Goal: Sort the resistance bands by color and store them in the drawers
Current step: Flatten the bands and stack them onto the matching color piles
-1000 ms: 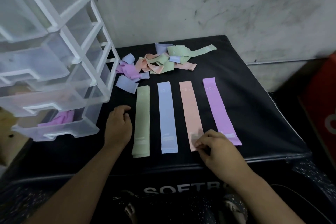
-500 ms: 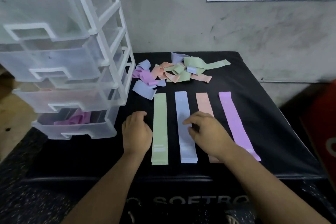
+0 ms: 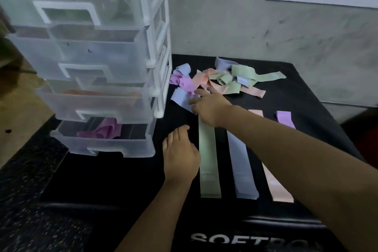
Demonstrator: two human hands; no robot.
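Head view is showing the right hand (image 3: 208, 106) now reaching from the flat rows to the mixed pile (image 3: 223, 82), fingers spread on a blue band (image 3: 181, 97), picking next; left hand (image 3: 180, 157) resting, fingers loosely curled and holding nothing

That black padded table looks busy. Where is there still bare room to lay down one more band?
Free: the black padded table in front of the clear plastic drawer tower, left of the left hand; also its right part, beyond the flat purple band. Crowded: the tangled pile of pastel bands, where the right hand reaches.
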